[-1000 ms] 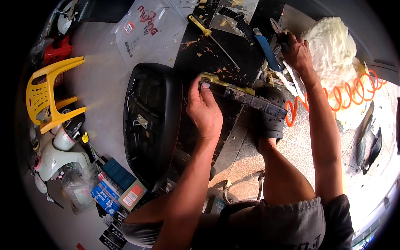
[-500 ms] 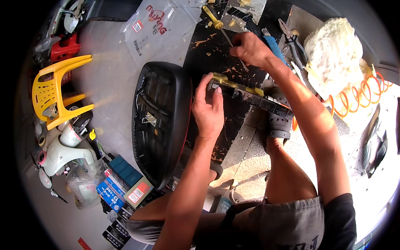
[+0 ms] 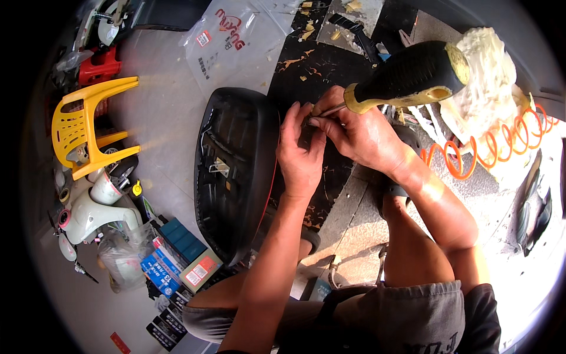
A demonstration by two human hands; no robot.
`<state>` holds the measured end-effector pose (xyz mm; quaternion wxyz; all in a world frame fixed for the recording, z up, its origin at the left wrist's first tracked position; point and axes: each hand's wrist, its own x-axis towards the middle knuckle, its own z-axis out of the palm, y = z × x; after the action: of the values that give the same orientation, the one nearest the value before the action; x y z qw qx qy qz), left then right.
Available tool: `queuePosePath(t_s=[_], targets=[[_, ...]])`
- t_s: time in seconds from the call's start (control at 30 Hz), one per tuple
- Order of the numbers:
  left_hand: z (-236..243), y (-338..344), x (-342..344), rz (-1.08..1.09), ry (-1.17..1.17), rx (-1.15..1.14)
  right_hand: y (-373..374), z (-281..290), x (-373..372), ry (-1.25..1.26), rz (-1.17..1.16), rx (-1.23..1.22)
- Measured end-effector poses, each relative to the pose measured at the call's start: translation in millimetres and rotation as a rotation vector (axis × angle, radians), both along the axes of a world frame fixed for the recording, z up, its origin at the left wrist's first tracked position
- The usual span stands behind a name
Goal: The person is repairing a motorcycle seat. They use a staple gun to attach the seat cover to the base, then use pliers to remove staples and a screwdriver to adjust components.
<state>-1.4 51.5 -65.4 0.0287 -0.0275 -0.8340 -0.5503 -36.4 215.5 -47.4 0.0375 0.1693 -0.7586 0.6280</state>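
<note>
My left hand (image 3: 298, 162) is closed near the middle, its fingertips on a dark, elongated piece with yellow, now mostly hidden behind both hands. My right hand (image 3: 368, 141) grips the thin shaft of a screwdriver (image 3: 407, 76), its thumb meeting my left fingertips; the black and yellow handle points up to the right. The shaft's tip is hidden among the fingers. An upturned black seat (image 3: 247, 177) lies just left of my left hand on a scuffed black board (image 3: 298, 68). A blade tool (image 3: 365, 41) with a black handle lies beyond the hands, partly covered by the screwdriver.
A yellow plastic stool (image 3: 85, 112) lies at the left, near white scooter parts (image 3: 97, 212) and boxes (image 3: 180, 242). A clear plastic bag (image 3: 236, 41) is at the top. Cream foam (image 3: 480, 76) and a coiled orange hose (image 3: 489, 147) lie at the right, beside my legs.
My right hand has let go of the pliers, moved left to take up a screwdriver from the board, and now meets my left hand, which has stayed on the piece.
</note>
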Motion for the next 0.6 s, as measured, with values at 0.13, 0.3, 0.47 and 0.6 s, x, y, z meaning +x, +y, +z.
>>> queuePosePath(t_s=[0.13, 0.3, 0.47, 0.6], targets=[[-0.9, -1.3, 0.7, 0.02, 0.025, -0.097, -6.3, -3.3, 3.1, 0.097, 0.027, 0.007], [-7.3, -7.9, 2.2, -0.065, 0.195, -0.395, -8.2, 7.2, 1.0, 0.12, 0.075, 0.061], [2.4, -2.0, 0.8, -0.02, 0.137, -0.723, -3.0, 20.2, -1.9, 0.167, 0.063, 0.34], [10.5, 7.1, -1.0, 0.039, 0.151, -0.325, 69.3, -8.3, -29.3, 0.019, -0.258, 0.416]])
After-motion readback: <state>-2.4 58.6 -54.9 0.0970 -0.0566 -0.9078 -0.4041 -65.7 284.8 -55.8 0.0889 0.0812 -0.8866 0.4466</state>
